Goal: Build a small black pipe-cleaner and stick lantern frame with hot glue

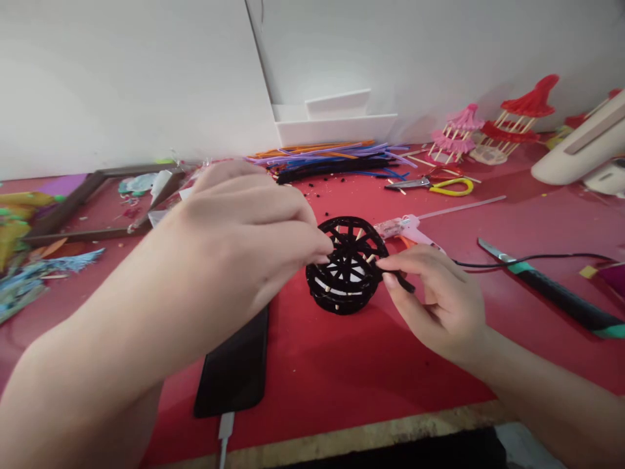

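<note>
A round, two-tiered frame of black pipe cleaners (349, 247) with wheel-like spokes stands on the red table. Short pale wooden stick ends poke out of it, and a white disc shows inside. Over its left rim, my left hand (244, 228) is closed in a pinch; the fingertips meet at the edge, and exactly what lies between them is hidden. At the right rim my right hand (437, 303) pinches a black pipe cleaner (405, 283), its loose end sticking out past the thumb.
Behind lie a pink glue gun (405, 228), scissors (452, 187) and a pipe-cleaner bundle (332, 159). A cutter knife (551, 286) lies right, with a black cord alongside. Near my left forearm is a phone (237, 371) on a cable. Small pink (456, 133) and red (522, 117) pavilion models stand at the back.
</note>
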A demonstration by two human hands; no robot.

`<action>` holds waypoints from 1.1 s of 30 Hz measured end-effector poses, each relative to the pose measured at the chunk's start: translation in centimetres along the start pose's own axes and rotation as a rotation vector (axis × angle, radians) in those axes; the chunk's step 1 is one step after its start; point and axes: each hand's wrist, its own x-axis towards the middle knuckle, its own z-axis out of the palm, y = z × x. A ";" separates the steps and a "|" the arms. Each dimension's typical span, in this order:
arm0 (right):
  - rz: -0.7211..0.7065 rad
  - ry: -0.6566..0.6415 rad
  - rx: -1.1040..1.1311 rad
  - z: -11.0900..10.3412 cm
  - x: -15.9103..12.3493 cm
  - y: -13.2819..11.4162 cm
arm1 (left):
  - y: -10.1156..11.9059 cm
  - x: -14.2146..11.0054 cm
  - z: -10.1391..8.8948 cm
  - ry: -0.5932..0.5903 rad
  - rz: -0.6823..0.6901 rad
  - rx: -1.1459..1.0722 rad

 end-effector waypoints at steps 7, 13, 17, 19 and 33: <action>-0.004 0.008 0.033 0.0 0.1 -0.2 | -2.2 0.3 0.5 0.184 0.064 0.111; -0.002 0.016 0.035 0.1 0.2 -0.2 | -2.3 0.5 1.0 0.260 -0.080 0.143; 0.003 0.012 0.028 0.1 0.1 -0.3 | -2.2 0.8 1.4 0.260 -0.037 0.190; 0.005 0.008 0.026 0.0 0.2 -0.3 | -2.2 1.0 1.6 0.263 -0.009 0.187; -0.018 0.013 0.037 0.1 0.1 -0.1 | -8.2 -0.3 5.1 -0.110 -0.681 0.249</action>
